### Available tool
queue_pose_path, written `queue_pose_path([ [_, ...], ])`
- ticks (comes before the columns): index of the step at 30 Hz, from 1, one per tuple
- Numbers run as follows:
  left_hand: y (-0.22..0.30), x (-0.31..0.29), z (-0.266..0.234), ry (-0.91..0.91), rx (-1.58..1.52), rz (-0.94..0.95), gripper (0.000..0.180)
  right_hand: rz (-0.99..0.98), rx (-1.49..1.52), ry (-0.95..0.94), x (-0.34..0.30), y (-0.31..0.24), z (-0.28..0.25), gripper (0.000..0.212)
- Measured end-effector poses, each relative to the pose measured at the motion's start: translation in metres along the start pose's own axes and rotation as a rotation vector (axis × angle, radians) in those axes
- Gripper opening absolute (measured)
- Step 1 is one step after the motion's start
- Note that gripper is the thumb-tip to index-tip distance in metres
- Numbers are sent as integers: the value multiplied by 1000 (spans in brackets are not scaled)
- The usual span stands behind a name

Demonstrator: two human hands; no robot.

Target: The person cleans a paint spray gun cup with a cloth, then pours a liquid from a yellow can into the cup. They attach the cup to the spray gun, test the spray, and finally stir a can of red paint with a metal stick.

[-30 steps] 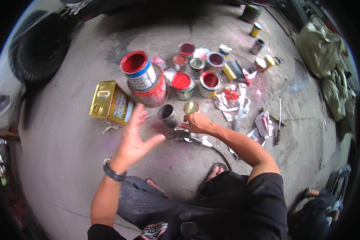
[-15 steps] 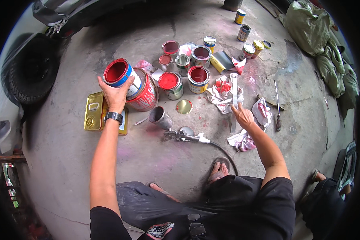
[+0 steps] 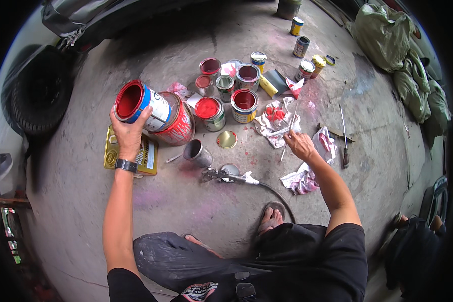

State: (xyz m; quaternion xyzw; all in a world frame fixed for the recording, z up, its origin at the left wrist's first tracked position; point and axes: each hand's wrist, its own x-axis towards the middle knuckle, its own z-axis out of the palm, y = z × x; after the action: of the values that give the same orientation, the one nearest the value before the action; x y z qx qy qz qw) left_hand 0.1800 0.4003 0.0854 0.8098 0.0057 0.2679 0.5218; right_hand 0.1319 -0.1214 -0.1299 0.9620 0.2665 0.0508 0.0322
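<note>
My left hand (image 3: 127, 136) is wrapped round a blue-and-white paint can (image 3: 158, 109) with red inside. The can is tilted, its open mouth toward the left, over or beside a larger red-smeared can (image 3: 176, 130); whether the two touch I cannot tell. In my right hand (image 3: 302, 146) is a thin flat metal strip (image 3: 294, 115), turned nearly edge-on above a red-stained white rag (image 3: 265, 127). Close to my left wrist stands a yellow rectangular tin (image 3: 150, 162). An open can of bright red paint (image 3: 208, 107) and another red-coated can (image 3: 244, 99) stand between my hands.
A grey cup (image 3: 198, 153) and a spray gun (image 3: 216, 174) with a hose (image 3: 277, 190) lie nearer my feet. Several more cans (image 3: 248, 75) stand farther off. At right are a screwdriver (image 3: 344, 141) and crumpled rags (image 3: 302, 180). Part of another person (image 3: 412, 246) shows at lower right.
My left hand has moved left and slightly nearer with the paint can, which now tips further to the left. The metal strip in my right hand has turned from flat to nearly edge-on.
</note>
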Motion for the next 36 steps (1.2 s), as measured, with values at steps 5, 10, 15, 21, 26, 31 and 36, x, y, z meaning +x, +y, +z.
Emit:
queue_pose_path([
  [5,22,-47,-42,-196,-19,5,91,241,125,370,55,-7,-86,26],
  [10,38,-102,-52,-377,-39,-13,108,495,916,720,101,-29,-162,28],
  [15,30,-128,-62,-499,39,43,111,295,1428,599,112,-108,-275,30],
  [21,25,-135,-64,-520,179,194,110,-39,1526,415,100,-185,-322,24],
  [26,14,-139,-57,-525,176,236,109,-207,1341,132,119,-232,-294,12],
  [31,5,-146,-53,-566,165,225,111,-263,1063,11,121,-257,-253,14],
  [36,6,-149,-53,-569,181,239,113,-268,924,135,121,-260,-241,16],
])
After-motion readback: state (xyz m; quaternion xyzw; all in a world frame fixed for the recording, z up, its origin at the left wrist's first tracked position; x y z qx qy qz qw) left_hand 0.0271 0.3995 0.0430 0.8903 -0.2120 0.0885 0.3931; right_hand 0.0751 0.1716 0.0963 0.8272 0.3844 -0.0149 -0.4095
